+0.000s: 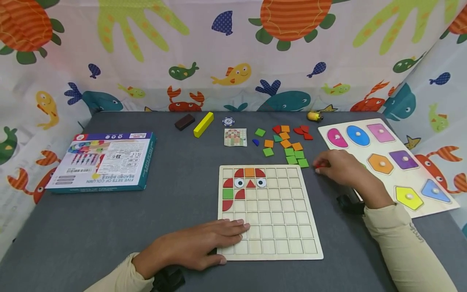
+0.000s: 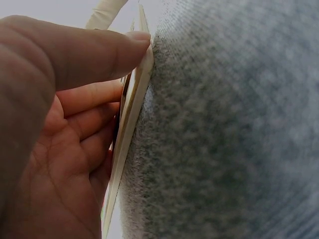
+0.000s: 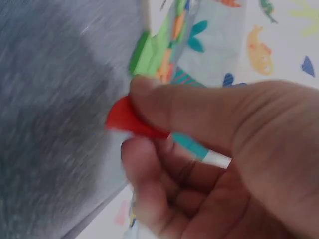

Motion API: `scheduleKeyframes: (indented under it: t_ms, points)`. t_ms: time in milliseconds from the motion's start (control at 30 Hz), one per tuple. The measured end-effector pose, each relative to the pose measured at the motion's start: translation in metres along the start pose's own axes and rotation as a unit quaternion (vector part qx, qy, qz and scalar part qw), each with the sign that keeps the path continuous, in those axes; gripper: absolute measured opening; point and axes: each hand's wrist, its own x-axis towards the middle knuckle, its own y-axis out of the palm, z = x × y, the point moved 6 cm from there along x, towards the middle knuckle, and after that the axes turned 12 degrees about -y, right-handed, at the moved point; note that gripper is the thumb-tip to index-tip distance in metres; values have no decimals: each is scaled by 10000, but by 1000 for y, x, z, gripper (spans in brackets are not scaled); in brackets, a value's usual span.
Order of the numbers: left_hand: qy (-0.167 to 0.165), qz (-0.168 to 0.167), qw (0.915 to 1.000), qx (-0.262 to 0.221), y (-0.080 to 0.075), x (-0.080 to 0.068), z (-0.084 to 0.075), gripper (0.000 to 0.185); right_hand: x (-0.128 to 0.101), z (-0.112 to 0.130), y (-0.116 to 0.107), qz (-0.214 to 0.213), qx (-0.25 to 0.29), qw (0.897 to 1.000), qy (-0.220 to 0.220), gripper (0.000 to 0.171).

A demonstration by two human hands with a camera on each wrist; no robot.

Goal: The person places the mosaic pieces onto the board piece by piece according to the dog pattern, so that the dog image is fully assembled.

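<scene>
A wooden grid board [image 1: 281, 211] lies on the grey table, with red, orange and green tiles and two eye tiles filling its upper left cells. My left hand [image 1: 204, 245] rests flat on the board's lower left corner, fingers straight; in the left wrist view the thumb [image 2: 99, 50] presses the board edge [image 2: 129, 124]. My right hand [image 1: 337, 166] hovers just right of the board and pinches a small red tile [image 3: 127, 119] between thumb and fingers. Loose green, orange and red tiles [image 1: 288, 144] lie behind the board.
A shape-peg puzzle board [image 1: 390, 162] sits at the right. A blue box [image 1: 106, 160] lies at the left. Along the back are a brown block [image 1: 184, 121], a yellow bar [image 1: 203, 124], a poker chip [image 1: 228, 121], a pattern card [image 1: 235, 137] and a yellow toy [image 1: 314, 117].
</scene>
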Motion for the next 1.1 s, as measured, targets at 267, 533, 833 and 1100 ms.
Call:
scheduleKeyframes:
  t_ms: [267,533,833,1100]
  points:
    - [-31,4,10000,-42,0,0,1,65,9,44,1,-205,224,9939,-1061,20]
    - [-90,103,9999,-12,1,0,2,64,28,97,23,-42,714,9834,-1670,20]
    - [-23,87,10000,33,1,1,1,64,39,150,50,182,1069,9608,-2553,15]
    - [19,67,9999,91,1,1,1,63,45,170,77,782,1643,9464,-2669,14]
